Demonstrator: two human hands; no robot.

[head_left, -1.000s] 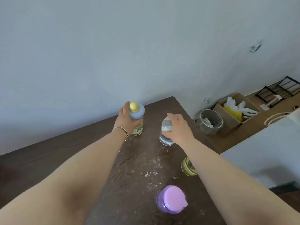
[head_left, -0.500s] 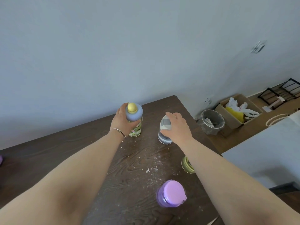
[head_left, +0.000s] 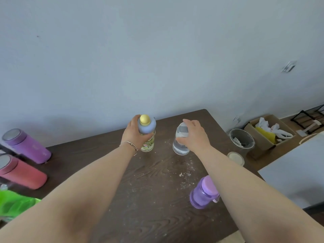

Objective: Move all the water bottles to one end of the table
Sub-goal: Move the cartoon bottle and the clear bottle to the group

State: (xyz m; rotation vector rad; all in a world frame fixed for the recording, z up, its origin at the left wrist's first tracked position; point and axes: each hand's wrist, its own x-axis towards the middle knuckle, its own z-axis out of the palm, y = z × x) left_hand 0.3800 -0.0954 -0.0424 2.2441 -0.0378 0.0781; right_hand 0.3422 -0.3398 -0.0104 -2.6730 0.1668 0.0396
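On the dark wooden table (head_left: 154, 176), my left hand (head_left: 134, 135) grips a bottle with a blue lid and yellow knob (head_left: 147, 132) near the far edge. My right hand (head_left: 194, 135) holds a clear bottle with a grey-white cap (head_left: 180, 142) from above, to its right. Both bottles stand upright on the table. A purple-lidded bottle (head_left: 204, 192) stands nearer me, beside my right forearm. A cream-lidded bottle (head_left: 235, 157) peeks out behind that forearm by the right edge. At the left stand a purple flask (head_left: 26, 146) and a pink flask (head_left: 21, 172).
A green object (head_left: 15, 206) sits at the lower left. White crumbs are scattered over the tabletop. On the floor to the right stand a grey bin (head_left: 242, 141) and a cardboard box with bags (head_left: 268, 132). A pale surface (head_left: 296, 169) lies at right.
The view has swung left, bringing the purple and pink flasks and the green object into sight. Both hands keep their grip on the same two bottles.
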